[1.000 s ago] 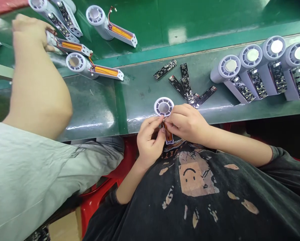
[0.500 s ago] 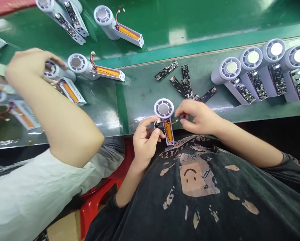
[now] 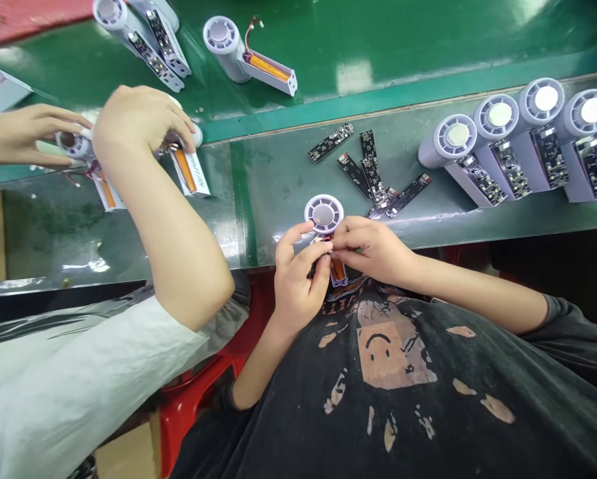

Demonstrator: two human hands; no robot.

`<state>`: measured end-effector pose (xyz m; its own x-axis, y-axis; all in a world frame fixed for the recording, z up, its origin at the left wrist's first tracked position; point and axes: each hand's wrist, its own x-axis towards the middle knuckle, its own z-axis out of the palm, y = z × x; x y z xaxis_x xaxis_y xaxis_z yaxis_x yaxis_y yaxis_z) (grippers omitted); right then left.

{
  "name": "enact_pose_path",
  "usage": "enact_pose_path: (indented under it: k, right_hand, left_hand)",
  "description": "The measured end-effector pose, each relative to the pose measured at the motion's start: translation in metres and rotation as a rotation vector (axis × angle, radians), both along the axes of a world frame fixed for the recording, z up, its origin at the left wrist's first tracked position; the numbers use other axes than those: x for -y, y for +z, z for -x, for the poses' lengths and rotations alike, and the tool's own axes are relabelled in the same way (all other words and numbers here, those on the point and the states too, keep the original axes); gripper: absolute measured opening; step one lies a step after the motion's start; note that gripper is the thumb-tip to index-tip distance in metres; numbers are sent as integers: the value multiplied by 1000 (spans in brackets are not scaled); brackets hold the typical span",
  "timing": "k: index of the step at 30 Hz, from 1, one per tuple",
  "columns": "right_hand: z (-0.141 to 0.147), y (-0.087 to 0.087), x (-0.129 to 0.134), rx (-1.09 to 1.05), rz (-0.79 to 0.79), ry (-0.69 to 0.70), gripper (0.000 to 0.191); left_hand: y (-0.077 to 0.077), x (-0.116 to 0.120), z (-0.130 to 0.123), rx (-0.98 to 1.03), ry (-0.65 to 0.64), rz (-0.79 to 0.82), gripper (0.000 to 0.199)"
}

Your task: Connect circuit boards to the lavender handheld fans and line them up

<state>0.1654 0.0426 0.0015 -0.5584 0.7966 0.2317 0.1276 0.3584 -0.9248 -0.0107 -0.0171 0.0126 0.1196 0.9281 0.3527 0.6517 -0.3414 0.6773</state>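
Note:
A lilac fan unit [image 3: 323,214] with a round vented head lies at the table's front edge before me. Its handle holds an orange battery [image 3: 338,271], partly covered by my fingers. My left hand [image 3: 301,279] is closed in a pinch beside the handle, on the small black circuit board, which is now mostly hidden. The fingertips of my right hand [image 3: 371,249] are pressed together against those of my left, just below the fan head. What they pinch is too small and covered to make out.
Several black circuit boards [image 3: 373,173] lie loose behind the fan. Assembled fans [image 3: 498,116] stand in a row at right. At left, a co-worker's hands [image 3: 133,120] handle fans; another fan [image 3: 223,46] lies farther back. A red stool [image 3: 189,399] is below.
My right hand has moved left and closed in against my left fingers, covering the wires. The co-worker's hands and fans have shifted to the right and back.

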Motion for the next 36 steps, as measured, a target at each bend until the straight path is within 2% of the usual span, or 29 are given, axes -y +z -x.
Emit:
enact_pose_path:
  k: [4, 8, 11, 15, 17, 19, 22, 26, 29, 36]
  right_hand:
    - [2, 3, 2, 98, -68, -22, 17]
    - [3, 0, 3, 91, -107, -75, 15]
    - [5, -4, 5, 28, -174, -133, 13]
    - [6, -6, 4, 17, -272, -196, 15]
    - [6, -3, 3, 78, -338, -190, 17]
    - [7, 0, 2, 182, -429, -184, 20]
    - [7, 7, 1, 345, -566, -205, 27]
    - [7, 11, 1, 436, -641, -233, 28]
    - [6, 10, -1, 452, -655, -232, 28]
    - [6, 10, -5, 469, -608, -156, 27]
  left_hand:
    - [2, -2, 0, -117, 1, -70, 13]
    - [-2, -3, -2, -64, 51, -1, 7]
    - [-8, -1, -6, 101, 69, 74, 4]
    - [-17, 4, -9, 483, 97, 228, 24]
    - [-20, 6, -8, 531, 106, 285, 21]
    - [-20, 7, -6, 466, 117, 257, 19]
    - [-15, 5, -4, 248, 109, 111, 23]
    - [-6, 2, -5, 9, 80, -49, 31]
    - [-3, 0, -6, -40, 79, -75, 32]
    - [-3, 1, -6, -13, 108, -3, 27]
